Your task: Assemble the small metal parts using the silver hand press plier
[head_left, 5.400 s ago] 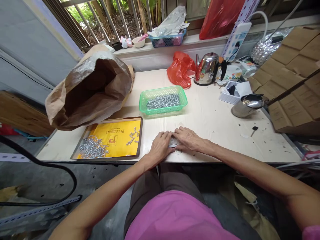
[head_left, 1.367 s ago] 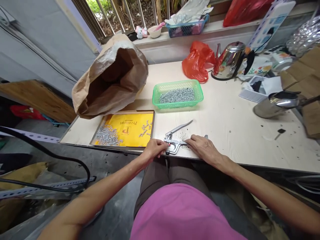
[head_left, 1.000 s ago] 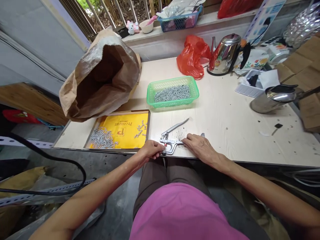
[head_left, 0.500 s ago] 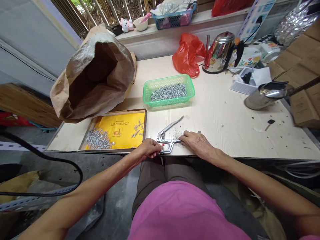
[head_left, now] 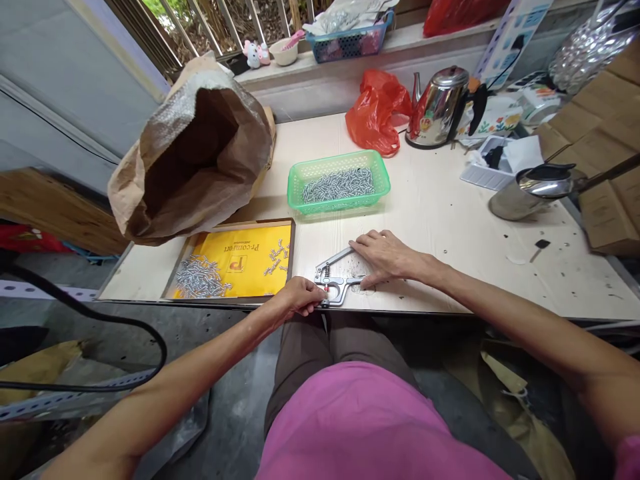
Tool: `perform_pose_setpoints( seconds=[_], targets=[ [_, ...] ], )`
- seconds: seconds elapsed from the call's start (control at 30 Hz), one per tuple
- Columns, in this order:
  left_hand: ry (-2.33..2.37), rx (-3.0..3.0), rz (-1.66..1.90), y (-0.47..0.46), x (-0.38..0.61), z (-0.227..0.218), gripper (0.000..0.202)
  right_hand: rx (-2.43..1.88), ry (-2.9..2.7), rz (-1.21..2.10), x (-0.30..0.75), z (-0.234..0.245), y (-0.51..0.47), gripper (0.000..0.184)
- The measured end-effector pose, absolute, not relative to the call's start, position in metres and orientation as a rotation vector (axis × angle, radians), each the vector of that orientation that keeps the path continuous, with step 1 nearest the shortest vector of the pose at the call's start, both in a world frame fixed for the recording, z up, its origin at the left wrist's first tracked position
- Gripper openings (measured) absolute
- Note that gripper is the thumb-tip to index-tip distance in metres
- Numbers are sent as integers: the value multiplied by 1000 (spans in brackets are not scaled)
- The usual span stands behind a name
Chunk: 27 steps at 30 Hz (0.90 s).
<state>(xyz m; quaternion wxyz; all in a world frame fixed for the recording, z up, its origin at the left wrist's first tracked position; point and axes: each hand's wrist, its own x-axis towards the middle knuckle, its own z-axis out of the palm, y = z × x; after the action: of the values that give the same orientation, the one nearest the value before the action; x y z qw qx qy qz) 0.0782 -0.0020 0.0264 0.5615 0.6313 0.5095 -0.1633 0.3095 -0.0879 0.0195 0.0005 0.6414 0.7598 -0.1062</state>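
Observation:
A metal hand press tool [head_left: 334, 287] with red fittings lies at the near edge of the pale table [head_left: 450, 220]. My left hand [head_left: 298, 295] is curled at the tool's jaw end and pinches something too small to name. My right hand [head_left: 383, 254] rests on the tool's raised upper lever, fingers wrapped over it. A green basket [head_left: 300, 175] full of small metal pieces stands behind the tool. To the left, a shallow tray [head_left: 235, 261] with a yellow sheet holds two heaps of small metal pieces.
A big open brown paper sack [head_left: 193, 157] leans at the table's back left. A red plastic bag [head_left: 375, 110], a steel kettle [head_left: 439, 105], a white tray [head_left: 493, 175] and a steel pan [head_left: 530, 193] stand toward the back right. Cardboard [head_left: 605, 153] is stacked at far right.
My right hand has moved from the lower handle up onto the raised lever. My left hand has stayed at the jaw. Earlier, both hands lay together over the tool.

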Motion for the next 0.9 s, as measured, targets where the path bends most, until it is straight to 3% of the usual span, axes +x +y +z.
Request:
perform_pose_setpoints(
  seconds=[0.2, 0.33, 0.43, 0.57, 0.77, 0.9],
  targets=[
    [1211, 1535, -424, -2, 75, 25, 39, 2026, 2343, -316, 300, 26, -99, 61],
    [1194, 2042, -314, -15, 76, 37, 31, 2069, 2328, -350, 296, 28, -104, 47],
    [967, 2569, -47, -25, 89, 40, 21, 2078, 2358, -326, 293, 26, -107, 44],
    [605, 2852, -57, -25, 119, 29, 50, 2086, 2359, -332, 292, 23, -110, 43],
    [513, 2904, -176, -12, 134, 21, 56, 2167, 2241, -316, 290, 29, -118, 56],
    [498, 2893, -166, -14, 131, 22, 45, 2170, 2182, -229, 279, 28, -125, 34]
  ],
)
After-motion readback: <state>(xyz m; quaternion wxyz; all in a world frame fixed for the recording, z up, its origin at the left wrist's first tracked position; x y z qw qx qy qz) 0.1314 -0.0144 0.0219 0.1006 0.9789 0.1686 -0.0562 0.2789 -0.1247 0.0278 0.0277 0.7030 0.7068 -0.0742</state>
